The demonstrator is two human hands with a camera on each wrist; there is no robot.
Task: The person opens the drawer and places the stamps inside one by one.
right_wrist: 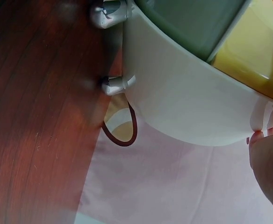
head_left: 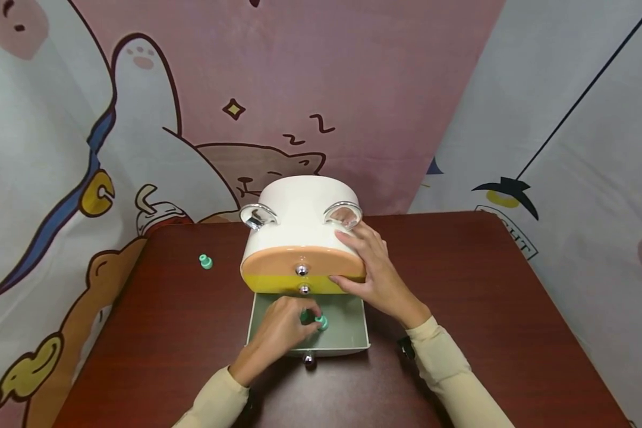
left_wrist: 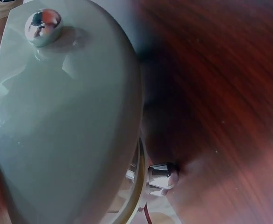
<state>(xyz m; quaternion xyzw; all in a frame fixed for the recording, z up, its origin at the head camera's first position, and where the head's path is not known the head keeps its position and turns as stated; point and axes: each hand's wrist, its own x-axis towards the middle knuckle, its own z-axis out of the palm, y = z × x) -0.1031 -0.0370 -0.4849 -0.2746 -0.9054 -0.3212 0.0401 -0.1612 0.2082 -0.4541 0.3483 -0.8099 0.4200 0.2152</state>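
Observation:
A small white drawer cabinet (head_left: 307,208) with rounded sides has an orange drawer front (head_left: 273,261), a yellow one (head_left: 267,284) and a grey-green drawer (head_left: 348,336) pulled out at the bottom. My left hand (head_left: 278,330) reaches into that drawer, thumb and forefinger pinching a small turquoise pawn-shaped piece (head_left: 322,323). Another turquoise piece (head_left: 304,315) shows in the gap between these fingers. With its thumb on the yellow front and fingers on the white shell, my right hand (head_left: 377,273) grips the cabinet's right side. The right wrist view catches fingertips (right_wrist: 257,136) against the shell.
On the brown table (head_left: 476,297), left of the cabinet, stands one more turquoise piece (head_left: 205,261). Two silver rings (head_left: 343,214) stick up from the cabinet, and a silver knob (head_left: 309,360) juts from the drawer's front. A cartoon-printed cloth (head_left: 385,89) hangs behind.

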